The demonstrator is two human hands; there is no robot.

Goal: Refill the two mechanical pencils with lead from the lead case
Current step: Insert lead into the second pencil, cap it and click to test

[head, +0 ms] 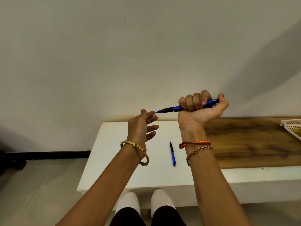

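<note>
My right hand point(197, 106) grips a blue mechanical pencil point(172, 109) with a black grip, held level above the table, tip pointing left. The thumb lies over its back end. A short thin lead point(155, 112) sticks out of the tip. My left hand point(141, 126) is raised beside it with fingers spread and relaxed, the index fingertip touching the lead's end and the thumb apart from it. A second blue mechanical pencil point(173, 154) lies on the white table point(114, 160) between my forearms. No lead case is visible.
The table's right part has a wooden top point(252, 141). A white slotted basket point(292, 128) sits at the far right edge. A few thin dark lines, possibly loose leads point(265, 169), lie near the front edge on the right. The wall stands directly behind.
</note>
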